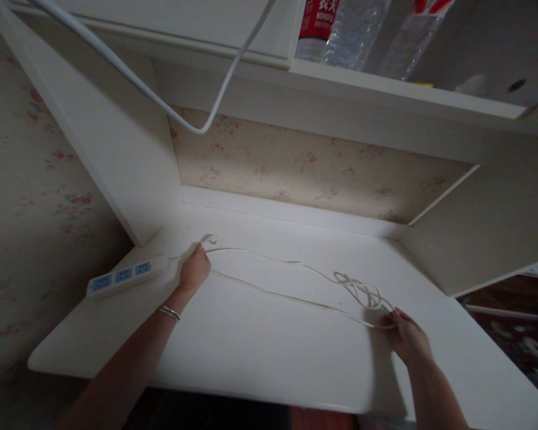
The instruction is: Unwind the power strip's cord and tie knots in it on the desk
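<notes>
A white power strip (124,279) with blue socket faces lies at the left end of the white desk. Beside it, my left hand (195,269) is closed around its white cord (269,292) close to the plug (210,239), which sticks out past the fingers. From there two stretches of cord run rightward across the desktop. My right hand (406,337) pinches the cord at the loop on the right. Several tangled coils of the same cord lie just beyond those fingers.
The white desk (260,358) has a rounded front-left corner. Side panels and a flowered back wall (269,164) enclose it. Overhead, a shelf (407,89) holds clear plastic bottles (354,30). A bent white lamp arm (161,101) hangs across the upper left.
</notes>
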A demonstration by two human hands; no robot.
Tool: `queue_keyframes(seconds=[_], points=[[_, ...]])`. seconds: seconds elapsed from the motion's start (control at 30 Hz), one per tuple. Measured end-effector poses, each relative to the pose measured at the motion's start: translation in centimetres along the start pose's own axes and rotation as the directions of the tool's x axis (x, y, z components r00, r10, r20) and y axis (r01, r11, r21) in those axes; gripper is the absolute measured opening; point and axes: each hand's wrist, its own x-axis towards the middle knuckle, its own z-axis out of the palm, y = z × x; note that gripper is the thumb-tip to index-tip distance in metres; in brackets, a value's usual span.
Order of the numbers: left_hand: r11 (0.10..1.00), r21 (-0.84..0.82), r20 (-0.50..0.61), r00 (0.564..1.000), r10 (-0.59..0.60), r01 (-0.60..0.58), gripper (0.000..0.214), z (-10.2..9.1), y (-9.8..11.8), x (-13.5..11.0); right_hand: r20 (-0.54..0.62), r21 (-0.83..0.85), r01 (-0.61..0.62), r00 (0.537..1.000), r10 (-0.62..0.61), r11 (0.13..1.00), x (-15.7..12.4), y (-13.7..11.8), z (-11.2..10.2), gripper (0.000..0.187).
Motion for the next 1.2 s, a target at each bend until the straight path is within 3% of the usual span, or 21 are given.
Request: queue_keyframes(seconds=[0.1, 0.17, 0.27, 0.33, 0.4, 0.43, 0.53, 0.6, 0.63, 0.7, 0.77, 0.93, 1.1, 1.2], points=[[0.979, 0.186, -0.042, 0.995, 0.086, -0.077, 0.042, -0.2, -0.1, -0.6, -0.077, -0.151, 0.015, 0.997, -0.026, 0.988, -0.1, -0.6, 0.5, 0.037], [0.924, 0.353, -0.060, 0.982, 0.180, -0.147, 0.043, -0.3, -0.4, -1.0, -0.124, -0.432, 0.144, 0.968, -0.217, 0.890, -0.6, -1.7, 1.2, 0.037], [0.841, 0.487, -0.054, 0.953, 0.299, -0.236, 0.039, -0.5, -0.8, -1.5, -0.033, -0.731, 0.363, 0.827, -0.561, 0.578, -2.7, -3.4, 3.7, 0.036], [0.810, 0.515, -0.051, 0.933, 0.355, -0.280, 0.036, -0.7, -0.9, -1.6, 0.102, -0.701, 0.511, 0.762, -0.639, 0.497, -4.8, -3.8, 6.4, 0.037], [0.796, 0.516, -0.037, 0.919, 0.391, -0.318, 0.034, -0.8, -0.9, -1.6, 0.313, -0.582, 0.643, 0.742, -0.592, 0.498, -7.3, -3.6, 9.6, 0.033], [0.791, 0.511, -0.022, 0.915, 0.402, -0.335, 0.033, -0.9, -0.9, -1.6, 0.458, -0.512, 0.702, 0.710, -0.535, 0.495, -8.5, -3.2, 11.2, 0.031], [0.786, 0.487, 0.034, 0.908, 0.418, -0.381, 0.033, -1.0, -1.0, -1.6, 0.796, -0.364, 0.847, 0.499, -0.343, 0.388, -11.5, -1.7, 15.8, 0.025], [0.785, 0.469, 0.073, 0.904, 0.422, -0.405, 0.034, -1.1, -1.1, -1.8, 0.891, -0.344, 0.902, 0.401, -0.214, 0.260, -12.8, -1.0, 18.5, 0.025], [0.782, 0.458, 0.103, 0.899, 0.425, -0.422, 0.035, -1.2, -1.1, -1.9, 0.909, -0.357, 0.914, 0.387, -0.156, 0.191, -13.3, -0.7, 19.8, 0.027], [0.772, 0.432, 0.172, 0.883, 0.437, -0.466, 0.035, -1.3, -1.2, -2.1, 0.910, -0.400, 0.913, 0.406, -0.081, 0.081, -14.0, -0.5, 22.2, 0.032], [0.757, 0.408, 0.232, 0.860, 0.455, -0.510, 0.033, -1.4, -1.2, -2.4, 0.901, -0.430, 0.902, 0.431, -0.056, 0.029, -14.4, -0.3, 24.3, 0.037], [0.734, 0.377, 0.267, 0.825, 0.498, -0.565, 0.032, -1.4, -1.0, -3.5, 0.906, -0.422, 0.906, 0.422, -0.028, -0.007, -14.9, 0.2, 28.1, 0.046], [0.727, 0.342, 0.263, 0.804, 0.533, -0.595, 0.031, -1.4, -1.1, -4.2, 0.887, -0.462, 0.886, 0.461, -0.030, -0.039, -14.4, 0.1, 30.4, 0.059], [0.737, 0.332, 0.248, 0.808, 0.534, -0.589, 0.032, -1.4, -1.4, -4.5, 0.907, -0.421, 0.905, 0.420, -0.035, -0.062, -13.9, -0.4, 31.3, 0.046]])
